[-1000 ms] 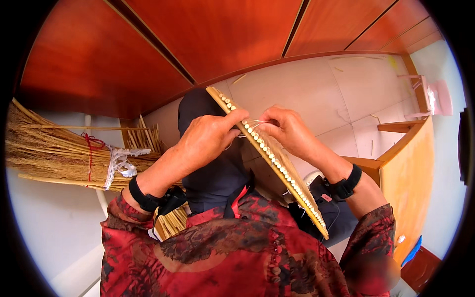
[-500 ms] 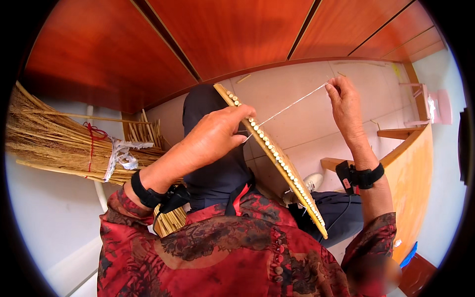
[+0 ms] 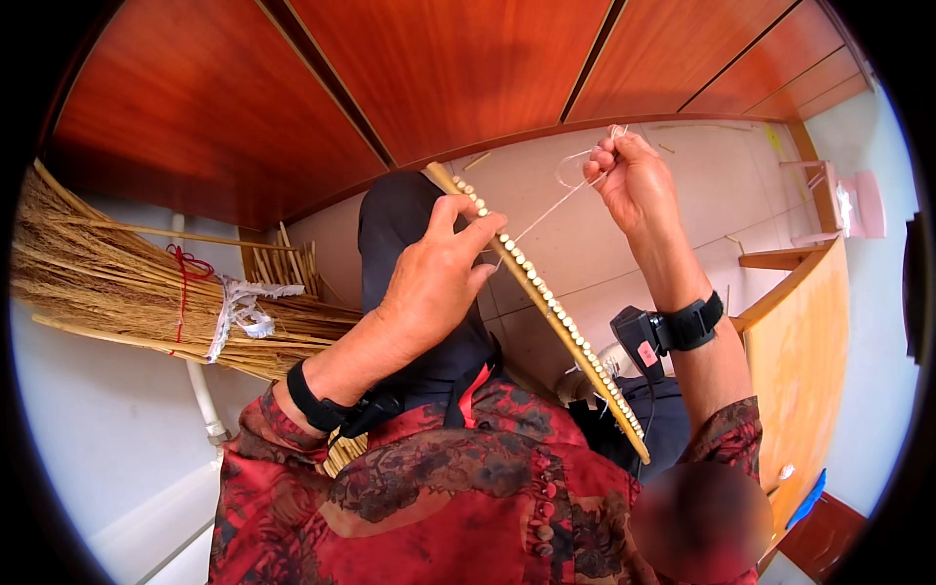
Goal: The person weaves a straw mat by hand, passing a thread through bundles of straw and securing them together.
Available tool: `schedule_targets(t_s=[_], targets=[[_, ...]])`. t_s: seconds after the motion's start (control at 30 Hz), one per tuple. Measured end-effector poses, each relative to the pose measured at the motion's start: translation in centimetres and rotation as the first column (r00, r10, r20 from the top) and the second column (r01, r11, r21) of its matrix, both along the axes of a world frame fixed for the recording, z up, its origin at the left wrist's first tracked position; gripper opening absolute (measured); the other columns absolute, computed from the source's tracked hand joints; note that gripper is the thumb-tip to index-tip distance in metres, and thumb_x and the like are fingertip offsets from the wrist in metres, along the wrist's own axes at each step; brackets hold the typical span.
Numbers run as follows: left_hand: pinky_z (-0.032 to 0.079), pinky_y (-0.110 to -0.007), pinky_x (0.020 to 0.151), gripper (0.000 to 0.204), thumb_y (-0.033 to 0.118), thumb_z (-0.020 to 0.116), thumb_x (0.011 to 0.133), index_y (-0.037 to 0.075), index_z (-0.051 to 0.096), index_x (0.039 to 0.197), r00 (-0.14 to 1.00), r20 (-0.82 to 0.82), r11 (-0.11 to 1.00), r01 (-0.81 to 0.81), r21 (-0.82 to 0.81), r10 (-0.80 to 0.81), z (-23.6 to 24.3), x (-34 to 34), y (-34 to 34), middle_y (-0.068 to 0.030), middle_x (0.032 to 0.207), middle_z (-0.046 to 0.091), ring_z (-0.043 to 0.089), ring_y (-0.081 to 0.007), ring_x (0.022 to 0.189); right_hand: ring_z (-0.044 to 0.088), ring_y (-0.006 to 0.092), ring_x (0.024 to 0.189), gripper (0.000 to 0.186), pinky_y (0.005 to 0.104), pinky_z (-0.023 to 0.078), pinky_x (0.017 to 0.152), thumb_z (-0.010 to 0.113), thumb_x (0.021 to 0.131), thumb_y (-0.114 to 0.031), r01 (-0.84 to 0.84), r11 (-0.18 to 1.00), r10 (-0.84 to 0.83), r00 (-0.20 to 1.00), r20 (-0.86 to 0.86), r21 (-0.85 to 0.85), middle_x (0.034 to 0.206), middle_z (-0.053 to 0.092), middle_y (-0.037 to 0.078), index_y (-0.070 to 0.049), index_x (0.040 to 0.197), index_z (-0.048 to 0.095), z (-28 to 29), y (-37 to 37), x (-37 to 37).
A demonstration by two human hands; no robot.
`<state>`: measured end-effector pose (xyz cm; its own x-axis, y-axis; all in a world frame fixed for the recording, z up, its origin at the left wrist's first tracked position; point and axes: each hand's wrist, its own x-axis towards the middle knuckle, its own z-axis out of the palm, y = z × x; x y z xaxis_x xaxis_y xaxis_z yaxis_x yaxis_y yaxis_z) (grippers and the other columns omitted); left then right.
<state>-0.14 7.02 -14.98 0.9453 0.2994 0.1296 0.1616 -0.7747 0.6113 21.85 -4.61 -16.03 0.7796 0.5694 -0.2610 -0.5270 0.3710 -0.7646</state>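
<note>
A flat panel of straw stalks [image 3: 563, 317] slants across my lap, seen nearly edge-on with a row of pale cut stalk ends. My left hand [image 3: 434, 263] is closed on its upper part, fingers and thumb around the edge. From beside the left fingers a thin white thread [image 3: 549, 212] runs taut up and right to my right hand [image 3: 632, 180]. That hand is raised above the floor with its fingers curled on the thread. A slack loop of thread hangs at its left. I cannot make out whether a needle is there.
Long brushy stalks [image 3: 107, 273] tied with red cord and white strips lie at the left. Shorter cut stalks [image 3: 283, 261] stand behind them. Red wooden cabinet doors [image 3: 448, 68] close off the far side. A wooden table [image 3: 804, 361] and a pink stool [image 3: 858, 205] are at the right.
My right hand has moved left and slightly up, turning at the wrist, and a loose thread loop now shows beside it. My left fingers have shifted along the panel's edge, which has tilted slightly.
</note>
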Motion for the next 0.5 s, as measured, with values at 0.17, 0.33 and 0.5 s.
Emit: schedule_targets(t_s=[0.17, 0.33, 0.5], targets=[[0.052, -0.024, 0.060, 0.051, -0.006, 0.060, 0.082, 0.008, 0.051, 0.130, 0.994, 0.017, 0.823, -0.083, -0.562, 0.112, 0.8, 0.0, -0.1, -0.0118, 0.126, 0.047, 0.062, -0.0119, 0.065, 0.042, 0.0102, 0.057, 0.005, 0.0242, 0.037, 0.048, 0.048, 0.094, -0.005, 0.027, 0.999, -0.029, 0.998, -0.059, -0.038, 0.075, 0.049, 0.005, -0.002, 0.090, 0.048, -1.0, -0.4, 0.5], [0.054, -0.024, 0.062, 0.047, -0.006, 0.057, 0.085, 0.012, 0.052, 0.129, 0.993, 0.115, 0.976, -0.002, -0.219, 0.028, 0.0, 0.0, 1.2, -0.0108, 0.122, 0.050, 0.064, -0.0152, 0.079, 0.037, 0.0079, 0.054, 0.005, 0.0208, 0.029, 0.042, 0.049, 0.093, -0.005, 0.064, 0.992, -0.071, 0.996, -0.063, -0.105, 0.074, 0.047, 0.004, -0.002, 0.091, 0.048, -1.6, -1.1, -1.2], [0.055, -0.037, 0.071, 0.047, -0.006, 0.063, 0.077, 0.012, 0.057, 0.120, 0.999, 0.030, 0.996, -0.017, 0.091, 0.014, 0.9, 0.8, 1.1, -0.0117, 0.119, 0.050, 0.062, -0.0293, 0.084, 0.035, 0.0067, 0.052, 0.003, 0.0200, 0.027, 0.040, 0.048, 0.094, -0.006, 0.092, 0.989, -0.102, 0.991, -0.082, -0.120, 0.074, 0.047, 0.004, -0.003, 0.092, 0.047, -2.4, -1.2, -2.0]])
